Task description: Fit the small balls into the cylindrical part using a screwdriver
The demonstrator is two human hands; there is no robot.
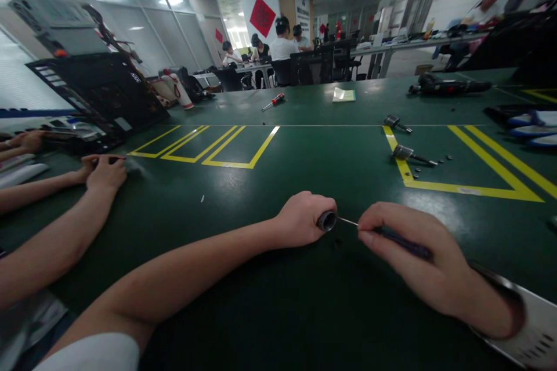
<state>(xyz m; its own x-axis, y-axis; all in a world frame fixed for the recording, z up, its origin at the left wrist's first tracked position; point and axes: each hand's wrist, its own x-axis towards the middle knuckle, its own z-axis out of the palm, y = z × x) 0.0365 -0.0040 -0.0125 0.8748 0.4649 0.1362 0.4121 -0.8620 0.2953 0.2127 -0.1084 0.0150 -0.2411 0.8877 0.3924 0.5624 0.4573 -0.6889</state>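
Note:
Near the middle of the green table, my left hand (301, 217) is closed around a dark hollow metal cylinder (327, 221), its ring-shaped open end facing right. In my right hand (420, 252) is a thin-shafted screwdriver (404, 242) with a dark handle, gripped between thumb and fingers. The shaft points left, and its tip meets the rim area of the cylinder; whether it sits inside a hole I cannot tell. Further back on the right lie two similar metal parts with shafts, one part (404, 152) near several small nuts or rings and another part (392, 122) behind it.
Yellow tape (470, 188) marks outlines on the table (270, 313). A red-handled screwdriver (274, 101), a notepad (344, 95) and a black power tool (450, 86) lie at the back. A co-worker's hands (104, 173) rest at the left, before a black case (104, 95).

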